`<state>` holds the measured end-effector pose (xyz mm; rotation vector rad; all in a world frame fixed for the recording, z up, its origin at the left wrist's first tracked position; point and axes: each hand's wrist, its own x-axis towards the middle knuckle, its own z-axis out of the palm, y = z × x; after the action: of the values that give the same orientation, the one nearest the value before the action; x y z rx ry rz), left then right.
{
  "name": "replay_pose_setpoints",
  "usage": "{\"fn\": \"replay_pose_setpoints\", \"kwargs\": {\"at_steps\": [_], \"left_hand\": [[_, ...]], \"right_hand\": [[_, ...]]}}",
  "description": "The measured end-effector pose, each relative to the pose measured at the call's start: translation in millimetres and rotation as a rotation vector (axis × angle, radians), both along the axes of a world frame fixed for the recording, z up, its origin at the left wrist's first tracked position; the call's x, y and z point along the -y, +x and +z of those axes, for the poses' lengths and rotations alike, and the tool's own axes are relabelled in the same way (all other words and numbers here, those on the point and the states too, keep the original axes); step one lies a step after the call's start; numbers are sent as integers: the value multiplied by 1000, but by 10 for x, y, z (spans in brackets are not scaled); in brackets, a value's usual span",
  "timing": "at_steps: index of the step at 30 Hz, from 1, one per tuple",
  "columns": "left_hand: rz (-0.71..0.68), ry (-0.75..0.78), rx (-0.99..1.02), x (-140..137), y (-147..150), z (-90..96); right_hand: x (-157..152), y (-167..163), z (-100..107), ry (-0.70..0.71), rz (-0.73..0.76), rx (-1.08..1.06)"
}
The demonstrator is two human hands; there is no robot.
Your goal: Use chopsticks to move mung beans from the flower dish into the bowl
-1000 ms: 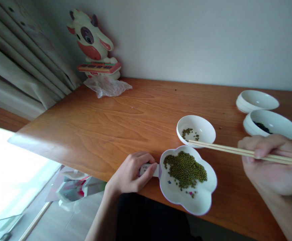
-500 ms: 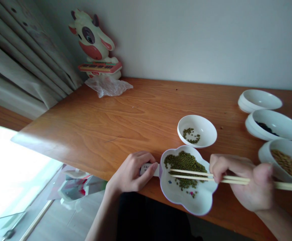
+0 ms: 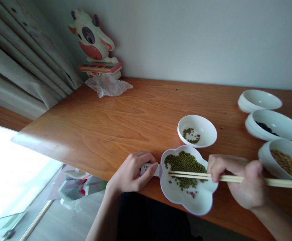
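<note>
My left hand (image 3: pixel 134 172) is closed on the short handle of a white, flower-shaped dish (image 3: pixel 198 201) with a lilac rim, at the table's front edge. Green mung beans (image 3: pixel 186 164) lie heaped in the dish, with a few strays lower down. In my right hand (image 3: pixel 238 179) is a pair of chopsticks (image 3: pixel 191 174), reaching left over the beans with the tips close together near the dish's handle side. Whether a bean sits between the tips I cannot tell. Just behind the dish stands a small white bowl (image 3: pixel 207 134) with some green beans on its bottom.
At the right, three white bowls stand in a row: the far one (image 3: pixel 251 106) shows no contents, the middle one (image 3: pixel 261 132) holds dark beans, the near one (image 3: pixel 268 157) tan grains. A plastic bag (image 3: pixel 108 87) and a cow toy keyboard (image 3: pixel 95 43) are at the back left.
The chopstick tips have drawn together over the beans, and my right hand has shifted slightly left. My left hand and the dish have stayed in place.
</note>
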<state>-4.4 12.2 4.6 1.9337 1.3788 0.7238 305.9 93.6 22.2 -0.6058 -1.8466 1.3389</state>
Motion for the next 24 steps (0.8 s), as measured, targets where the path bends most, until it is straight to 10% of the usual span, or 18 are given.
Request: {"fn": "replay_pose_setpoints", "kwargs": {"at_steps": [16,24], "left_hand": [[6,-1,8,4,-1,8],[-5,-1,2,-11,2,2]], "right_hand": [[-57,58,1,-86,-49,-115],[-422,292,67,1,-298,-304]]}}
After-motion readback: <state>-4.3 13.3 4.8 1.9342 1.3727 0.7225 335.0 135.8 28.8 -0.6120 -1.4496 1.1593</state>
